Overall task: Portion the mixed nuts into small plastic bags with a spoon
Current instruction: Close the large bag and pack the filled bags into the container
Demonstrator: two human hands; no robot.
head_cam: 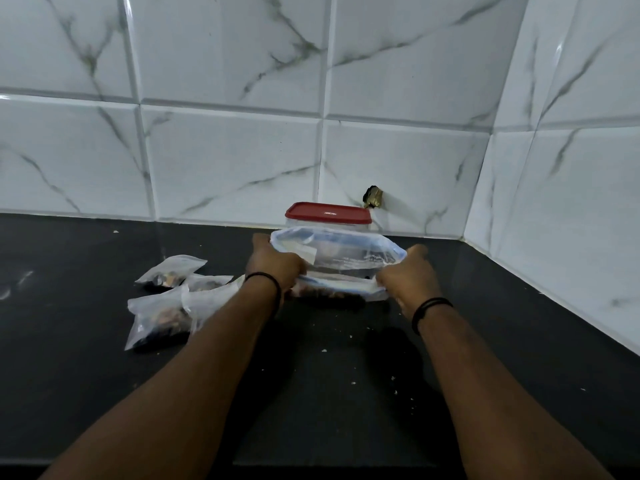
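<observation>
Surroundings: black countertop (104, 393) under a white marble-pattern tile wall (225, 150); pale crumbs (374, 362) scattered at centre-right of the counter.
Behind the bag: clear container with red lid (328, 213), against the wall, its lower part screened by the bag.
Wall fitting: small dark, brass-coloured stub (373, 197), right of the lid.
Filled portions: small plastic bags (173, 299) of nuts, clustered at centre left; the left forearm overlaps the nearest.
Task item: large clear plastic bag (337, 256), frame centre, mouth spread open; long axis left to right.
Contents: brown nuts (325, 293) along the bottom edge.
Left hand (273, 266): fingers curled, gripping the bag's left edge.
Right hand (410, 271): fingers curled, gripping the right edge.
Wrists: a dark band on each.
</observation>
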